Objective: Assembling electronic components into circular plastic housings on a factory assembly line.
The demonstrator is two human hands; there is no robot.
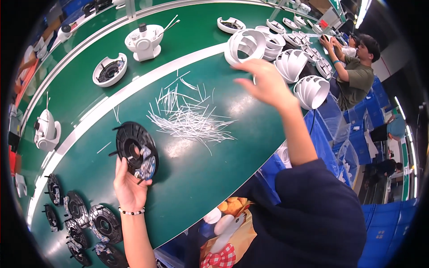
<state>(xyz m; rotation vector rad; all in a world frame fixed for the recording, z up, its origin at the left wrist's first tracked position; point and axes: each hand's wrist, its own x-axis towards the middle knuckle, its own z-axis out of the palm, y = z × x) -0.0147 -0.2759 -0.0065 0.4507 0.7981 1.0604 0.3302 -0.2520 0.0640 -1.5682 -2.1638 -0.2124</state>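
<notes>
My left hand (130, 191) holds a round black plastic base (126, 139) tilted up by its lower edge. Bundled wires in clear wrapping (146, 167) sit on one side of that base. My right hand (268, 84) is raised over the far right part of the table, thumb and fingers apart and holding nothing. Its fingertips are close to a stack of curved white shells (245, 50); I cannot tell whether they touch. Between my hands, a loose heap of thin white strips (192, 121) lies on the green table (201, 174).
More black bases (105, 224) lie at the lower left. On the green conveyor (187, 38) stand a white rounded device (144, 42) and a white bowl-shaped housing (110, 70). Further white shells (312, 91) line the right edge. Blue bins (328, 127) and a co-worker (359, 71) are beyond.
</notes>
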